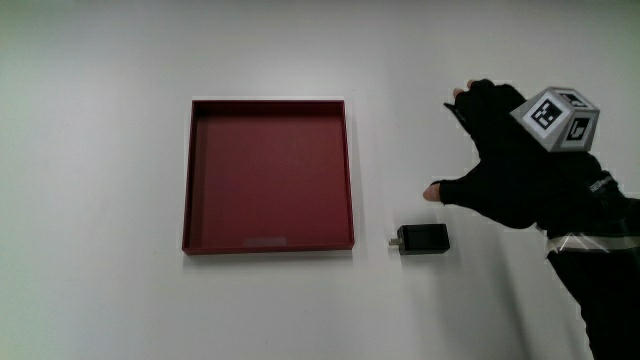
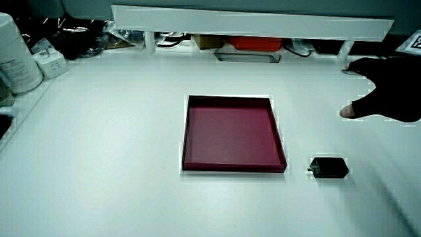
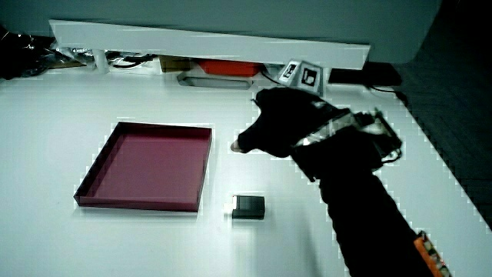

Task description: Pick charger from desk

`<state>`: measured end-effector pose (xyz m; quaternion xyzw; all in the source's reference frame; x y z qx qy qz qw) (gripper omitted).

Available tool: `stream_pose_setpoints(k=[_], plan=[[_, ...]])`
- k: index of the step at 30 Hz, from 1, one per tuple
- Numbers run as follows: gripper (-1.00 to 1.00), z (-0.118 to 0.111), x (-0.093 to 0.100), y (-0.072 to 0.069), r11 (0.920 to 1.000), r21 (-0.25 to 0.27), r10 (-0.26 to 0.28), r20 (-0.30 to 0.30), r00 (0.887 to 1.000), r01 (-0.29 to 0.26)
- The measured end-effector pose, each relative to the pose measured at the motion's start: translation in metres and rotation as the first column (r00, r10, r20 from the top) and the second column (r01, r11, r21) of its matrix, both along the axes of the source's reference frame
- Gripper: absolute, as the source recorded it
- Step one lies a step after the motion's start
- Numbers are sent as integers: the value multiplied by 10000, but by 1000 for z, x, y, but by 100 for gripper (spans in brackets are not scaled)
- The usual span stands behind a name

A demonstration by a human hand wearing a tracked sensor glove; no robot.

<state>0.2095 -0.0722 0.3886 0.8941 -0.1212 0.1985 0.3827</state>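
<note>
A small black charger (image 1: 423,239) lies on the white table beside the corner of the dark red tray (image 1: 196,180) nearest the person; both side views show the charger (image 2: 329,168) (image 3: 249,207) too. The hand (image 1: 470,150) in its black glove hovers above the table, a little farther from the person than the charger and apart from it. Its fingers are spread and relaxed, with the thumb pointing toward the tray, and it holds nothing. The patterned cube (image 1: 558,119) sits on its back. In a side view the hand (image 3: 265,127) hangs between tray and forearm.
The red tray (image 2: 186,131) is shallow, square and holds nothing. A low white partition (image 2: 250,20) runs along the table's edge farthest from the person, with cables and boxes under it. A white bottle (image 2: 14,56) and a white adapter (image 2: 51,63) stand near a corner.
</note>
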Motion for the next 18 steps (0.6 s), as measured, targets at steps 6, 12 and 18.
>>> stream_pose_setpoints(k=[6, 12, 18], plan=[[0, 24, -3, 12, 9995, -224, -206, -250, 9995, 200], [0, 45, -10, 26, 9959, -792, -462, -174, 9988, 447], [0, 65, -10, 37, 9901, -1306, -545, -194, 9983, 515]])
